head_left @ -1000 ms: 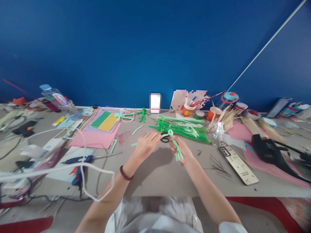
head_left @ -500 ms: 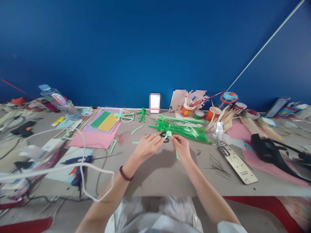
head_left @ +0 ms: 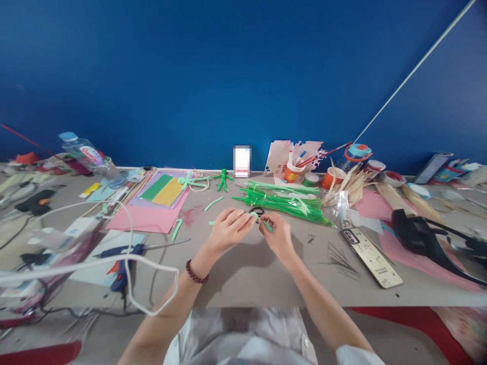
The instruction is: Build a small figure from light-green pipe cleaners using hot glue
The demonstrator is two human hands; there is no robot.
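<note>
Left hand: the left hand [head_left: 230,229] has its fingers bent in a narrow pinch on 1 end of the pale green piece [head_left: 253,215].
Right hand: the right hand [head_left: 277,234] is closed narrowly, thumb and fingers gripping the piece's other part; much of it is hidden.
Green piece: held between the 2 hands, above the middle of the desk [head_left: 243,284].
Scissors: the dark scissors [head_left: 257,210] lie just beyond the fingers, partly hidden.
Bundle: green stems [head_left: 281,204] in clear wrap, far side, just right of the middle.
Figures: a dark green figure [head_left: 223,180] is on the far side; a pale green figure [head_left: 194,181] lies left of it, by the coloured cards [head_left: 162,190].
Offcuts: 2 pale strips, 1 straighter [head_left: 213,204] and 1 bent [head_left: 177,230], lie left of the hands.
Right side: dark wires [head_left: 342,261] beside a patterned phone [head_left: 372,257].
Far right: an orange cup [head_left: 292,173] holds pens.
Left side: a blue glue gun [head_left: 118,280] lies near; a bottle [head_left: 90,156] leans farther off.
</note>
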